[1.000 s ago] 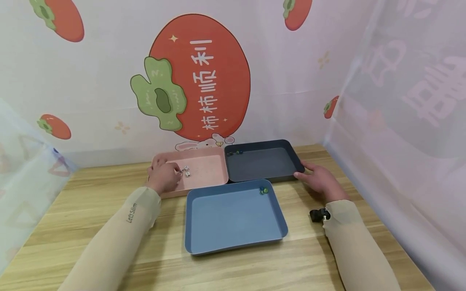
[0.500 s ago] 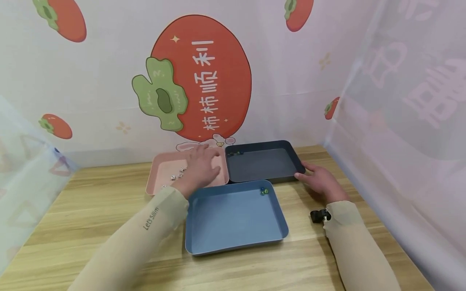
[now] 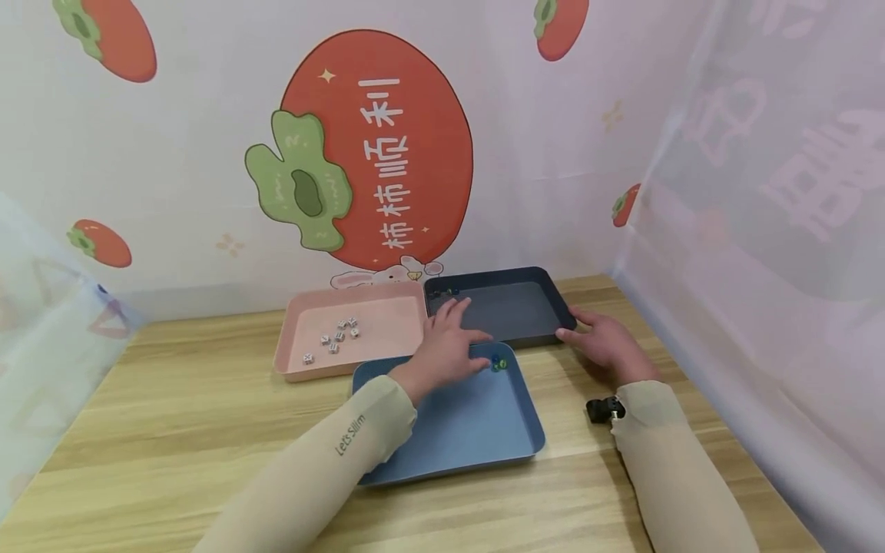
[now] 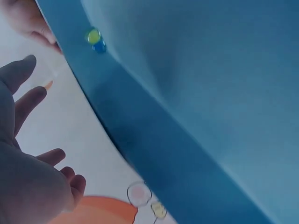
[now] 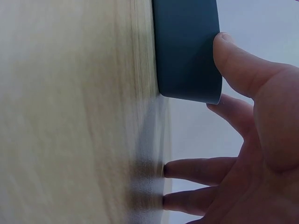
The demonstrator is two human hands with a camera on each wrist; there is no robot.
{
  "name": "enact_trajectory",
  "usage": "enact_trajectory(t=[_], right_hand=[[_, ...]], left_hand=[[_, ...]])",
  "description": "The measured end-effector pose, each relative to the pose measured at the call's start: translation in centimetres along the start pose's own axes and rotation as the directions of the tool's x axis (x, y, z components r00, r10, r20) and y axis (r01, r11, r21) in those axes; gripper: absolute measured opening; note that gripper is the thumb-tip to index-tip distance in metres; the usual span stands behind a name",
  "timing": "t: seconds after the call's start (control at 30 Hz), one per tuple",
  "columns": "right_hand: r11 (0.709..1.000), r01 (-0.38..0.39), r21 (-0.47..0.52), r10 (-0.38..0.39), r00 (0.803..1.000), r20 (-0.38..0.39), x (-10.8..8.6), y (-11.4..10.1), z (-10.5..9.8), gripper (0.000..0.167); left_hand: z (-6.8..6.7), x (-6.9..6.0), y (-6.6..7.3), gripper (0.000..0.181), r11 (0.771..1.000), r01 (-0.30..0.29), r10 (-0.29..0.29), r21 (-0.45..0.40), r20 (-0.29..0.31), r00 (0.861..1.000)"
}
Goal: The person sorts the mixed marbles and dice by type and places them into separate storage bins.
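My left hand point(image 3: 448, 349) hovers over the far edge of the blue tray point(image 3: 477, 430), fingers spread and holding nothing. Close to its thumb, several small glass marbles point(image 3: 499, 364) lie in that tray's far right corner; yellow-green and blue ones show in the left wrist view point(image 4: 95, 39). At the near right corner of the dark tray point(image 3: 522, 307), my right hand point(image 3: 607, 342) holds on with thumb and index finger. Its other fingers reach down to the table in the right wrist view. More marbles point(image 3: 449, 292) sit at the dark tray's far left.
A pink tray point(image 3: 390, 326) with several white dice point(image 3: 339, 336) stands left of the dark tray. All three trays sit close together on a wood-grain table point(image 3: 173, 430). A printed cloth point(image 3: 539, 192) hangs behind. A black object point(image 3: 604, 410) is at the right cuff.
My left hand has left the dice in the pink tray and swung right, over to the blue tray, its fingers now spread. The right hand has stayed at the dark tray's corner.
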State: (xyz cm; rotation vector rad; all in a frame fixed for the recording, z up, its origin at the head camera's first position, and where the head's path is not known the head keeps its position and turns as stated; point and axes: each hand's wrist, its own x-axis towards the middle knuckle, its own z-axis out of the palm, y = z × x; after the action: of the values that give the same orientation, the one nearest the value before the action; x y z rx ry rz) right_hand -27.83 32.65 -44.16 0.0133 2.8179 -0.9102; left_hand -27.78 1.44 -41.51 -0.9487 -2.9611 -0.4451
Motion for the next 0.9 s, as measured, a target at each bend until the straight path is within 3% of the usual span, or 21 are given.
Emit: enact_trajectory(t=[0.17, 0.33, 0.9], right_hand=[[1.0, -0.005, -0.012, 0.005, 1.0, -0.002, 0.1, 0.1, 0.3, 0.085], [1.0, 0.0, -0.01, 0.0, 1.0, -0.015, 0.2, 0.2, 0.4, 0.087], [1.0, 0.003, -0.03, -0.004, 1.0, -0.023, 0.3, 0.2, 0.3, 0.086]], left_hand=[[1.6, 0.6, 1.0, 0.038, 0.999, 0.02, -0.022, 0.039, 0.06, 0.998], [2.7, 0.9, 1.1, 0.029, 0.999, 0.024, -0.026, 0.036, 0.06, 0.998], [3.4, 1.5, 0.7, 0.019, 0.998, 0.037, -0.043, 0.053, 0.116, 0.992]])
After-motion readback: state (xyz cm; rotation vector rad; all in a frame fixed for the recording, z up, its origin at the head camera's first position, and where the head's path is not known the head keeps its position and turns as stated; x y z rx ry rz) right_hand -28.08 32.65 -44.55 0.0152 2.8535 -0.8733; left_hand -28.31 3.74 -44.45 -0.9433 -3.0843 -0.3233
